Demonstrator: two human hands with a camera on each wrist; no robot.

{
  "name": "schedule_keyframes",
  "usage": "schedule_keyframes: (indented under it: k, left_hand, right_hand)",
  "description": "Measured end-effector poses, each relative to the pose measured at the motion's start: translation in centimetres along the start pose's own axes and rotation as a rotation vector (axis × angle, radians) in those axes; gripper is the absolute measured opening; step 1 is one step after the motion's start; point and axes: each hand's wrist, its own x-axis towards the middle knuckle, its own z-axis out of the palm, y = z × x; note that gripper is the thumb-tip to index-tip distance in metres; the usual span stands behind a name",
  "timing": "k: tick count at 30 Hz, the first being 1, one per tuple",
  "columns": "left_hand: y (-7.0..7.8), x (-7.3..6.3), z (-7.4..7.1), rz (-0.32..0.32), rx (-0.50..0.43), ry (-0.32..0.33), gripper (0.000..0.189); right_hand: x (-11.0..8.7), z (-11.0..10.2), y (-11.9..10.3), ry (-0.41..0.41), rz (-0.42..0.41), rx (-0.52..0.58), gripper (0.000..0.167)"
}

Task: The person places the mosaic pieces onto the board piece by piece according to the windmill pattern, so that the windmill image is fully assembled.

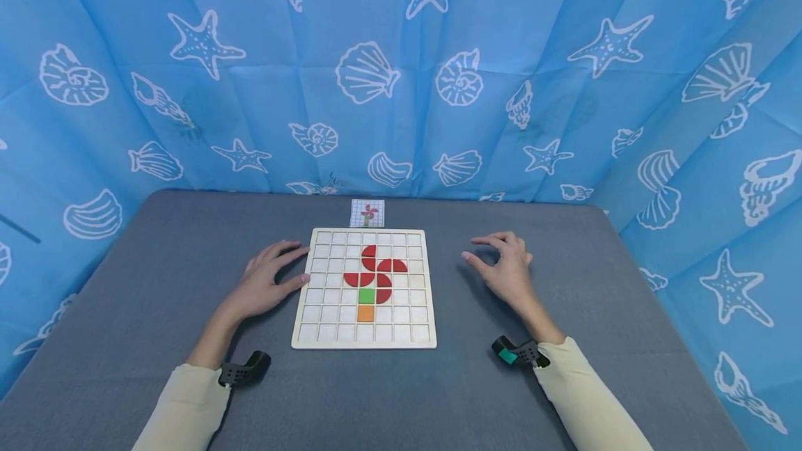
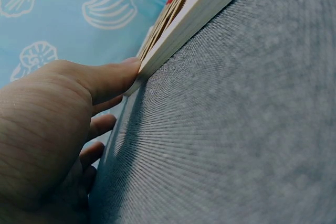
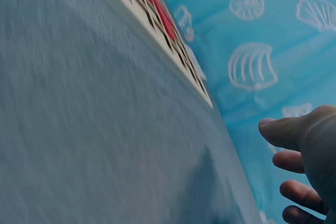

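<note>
A white grid board [image 1: 319, 310] lies on the table. In its squares, several red quarter-round tiles [image 1: 384, 279] form a pinwheel, with a green square tile [image 1: 366, 296] and an orange square tile [image 1: 365, 313] below. My left hand [image 1: 263, 282] is at the board's left side, thumb and a fingertip touching its edge, the fingers loosely extended. The left wrist view has the thumb [image 2: 113, 78] against the wooden rim. To the right of the board, apart from it, my right hand [image 1: 509, 268] is held over the table with nothing between its spread thumb and fingers.
A small printed card [image 1: 360, 206] with a pinwheel picture lies just behind the board. Grey cloth covers the table [image 1: 401, 402]. A blue curtain [image 1: 401, 131] with white shells and starfish hangs behind it and at both sides.
</note>
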Motion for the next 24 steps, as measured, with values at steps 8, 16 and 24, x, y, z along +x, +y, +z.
schedule_keyframes:
  k: [8, 16, 24]
  left_hand:
    - [-0.2, 0.1, 0.2, -0.01, 0.003, -0.001, 0.062]
    - [-0.4, 0.2, 0.3, -0.008, 0.006, 0.0, 0.062]
    - [0.0, 0.0, 0.1, 0.008, 0.005, 0.011, 0.06]
  right_hand:
    - [0.4, -1.1, 3.0, 0.05, 0.085, -0.018, 0.038]
    - [0.5, -2.2, 5.0, 0.077, 0.175, -0.088, 0.047]
    - [0.4, -2.9, 6.0, 0.06, 0.258, -0.137, 0.054]
